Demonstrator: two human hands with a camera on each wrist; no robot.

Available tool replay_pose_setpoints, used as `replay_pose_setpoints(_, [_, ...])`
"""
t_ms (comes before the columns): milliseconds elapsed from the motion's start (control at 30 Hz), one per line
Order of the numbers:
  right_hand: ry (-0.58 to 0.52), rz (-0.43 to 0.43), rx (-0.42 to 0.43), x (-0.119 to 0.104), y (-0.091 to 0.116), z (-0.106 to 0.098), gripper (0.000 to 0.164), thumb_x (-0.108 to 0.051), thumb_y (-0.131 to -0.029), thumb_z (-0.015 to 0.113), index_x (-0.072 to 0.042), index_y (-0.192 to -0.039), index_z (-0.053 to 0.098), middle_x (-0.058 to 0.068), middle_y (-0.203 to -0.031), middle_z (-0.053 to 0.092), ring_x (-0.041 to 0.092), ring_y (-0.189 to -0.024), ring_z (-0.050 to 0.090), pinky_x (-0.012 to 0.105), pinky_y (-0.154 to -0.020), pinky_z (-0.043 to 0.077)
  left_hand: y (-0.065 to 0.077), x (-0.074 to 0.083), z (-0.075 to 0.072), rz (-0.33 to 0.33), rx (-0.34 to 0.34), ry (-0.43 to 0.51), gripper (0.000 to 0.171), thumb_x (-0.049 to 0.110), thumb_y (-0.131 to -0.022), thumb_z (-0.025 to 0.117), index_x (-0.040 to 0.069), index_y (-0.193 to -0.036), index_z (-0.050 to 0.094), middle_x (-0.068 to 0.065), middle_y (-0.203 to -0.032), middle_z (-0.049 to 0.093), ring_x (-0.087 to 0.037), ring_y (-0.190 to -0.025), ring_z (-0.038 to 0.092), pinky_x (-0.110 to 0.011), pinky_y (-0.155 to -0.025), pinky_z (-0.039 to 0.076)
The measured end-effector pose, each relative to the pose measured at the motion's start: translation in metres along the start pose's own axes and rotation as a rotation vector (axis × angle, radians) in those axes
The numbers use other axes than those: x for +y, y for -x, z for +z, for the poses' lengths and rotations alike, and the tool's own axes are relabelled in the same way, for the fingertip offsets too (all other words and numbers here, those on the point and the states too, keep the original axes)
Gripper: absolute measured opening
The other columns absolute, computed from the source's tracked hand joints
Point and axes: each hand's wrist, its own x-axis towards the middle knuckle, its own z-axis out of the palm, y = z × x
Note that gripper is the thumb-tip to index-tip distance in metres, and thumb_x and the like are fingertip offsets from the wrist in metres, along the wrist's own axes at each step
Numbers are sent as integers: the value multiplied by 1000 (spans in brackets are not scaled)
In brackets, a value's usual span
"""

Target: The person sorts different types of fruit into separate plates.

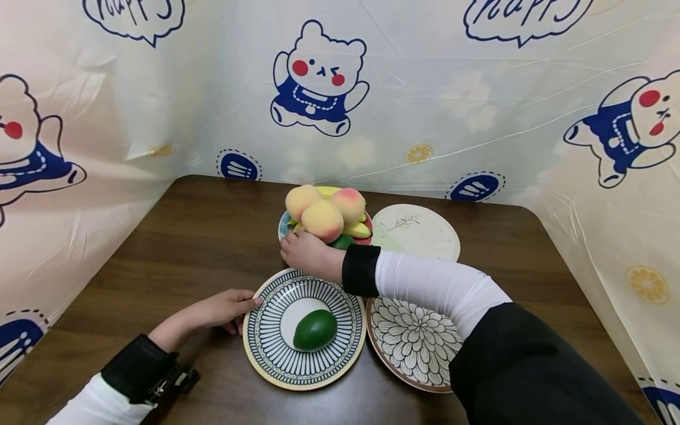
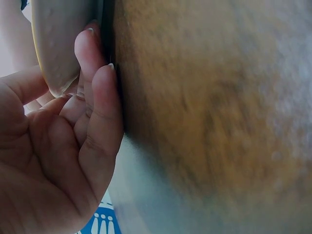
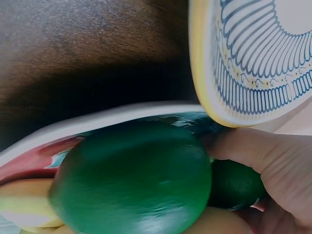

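Note:
My left hand grips the left rim of a patterned plate, thumb over the edge and fingers curled under it. The left wrist view shows the underside of the plate slightly raised between thumb and fingers. On the plate lies a green oval fruit. My right hand is at the front left of a fruit bowl. In the right wrist view, its thumb and fingers pinch a dark green fruit in the bowl, partly hidden behind a bigger-looking green fruit.
Peaches and bananas are heaped in the bowl. Right of it lies a pale plate. A flower-patterned plate sits beside the gripped one, partly under my right arm. A printed curtain surrounds the brown table.

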Motion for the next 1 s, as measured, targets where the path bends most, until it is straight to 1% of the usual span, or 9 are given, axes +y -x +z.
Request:
replay_pose_setpoints(167, [15,-28,9,1,-1,2,36,-20,-111,41,-24,-144,56,-3,-147,58,13,-131,56,25,-103,50,0,0,-1,5,-4,3,29,21,-110,43,-1,-106,60,4,-66,58,-12,-63,57,-27,-58,49])
replay_pose_setpoints(267, [-7,-31,32,2,0,2,35,-21,-110,44,-24,-144,54,-2,-149,56,15,-133,54,26,-105,50,1,0,-1,12,-9,7,29,21,-110,43,-1,-106,60,5,-66,58,-11,-63,57,-27,-58,49])
replay_pose_setpoints(367, [-53,-36,77,4,2,0,35,-23,-109,49,-25,-143,53,-1,-148,55,16,-133,53,27,-108,49,1,1,-1,16,-10,9,29,22,-110,43,-2,-106,60,5,-66,59,-11,-62,57,-27,-57,49])
replay_pose_setpoints(467, [-76,-61,116,6,3,-2,36,-24,-107,53,-25,-143,52,0,-149,54,18,-135,52,29,-112,46,1,1,-2,17,-10,10,30,22,-110,43,-2,-108,60,5,-66,59,-11,-63,57,-27,-57,49])
replay_pose_setpoints(667, [-121,-109,162,6,2,-5,39,-19,-107,52,-22,-146,49,4,-151,51,21,-141,49,31,-117,44,0,-2,-3,22,-10,15,31,23,-110,42,-3,-111,60,5,-67,59,-11,-63,58,-26,-57,49])
replay_pose_setpoints(767, [-157,-108,159,6,3,-6,41,-19,-107,53,-22,-147,49,5,-153,51,22,-142,48,32,-117,44,0,-3,-2,21,-11,19,32,23,-110,42,-3,-113,60,5,-67,60,-11,-63,58,-27,-58,49])
replay_pose_setpoints(1000, [-206,-108,123,6,3,-7,51,-24,-103,62,-22,-151,45,7,-155,48,26,-143,49,33,-116,45,1,-4,-2,12,-9,22,34,24,-111,42,-3,-117,60,5,-69,61,-11,-64,59,-28,-59,50])
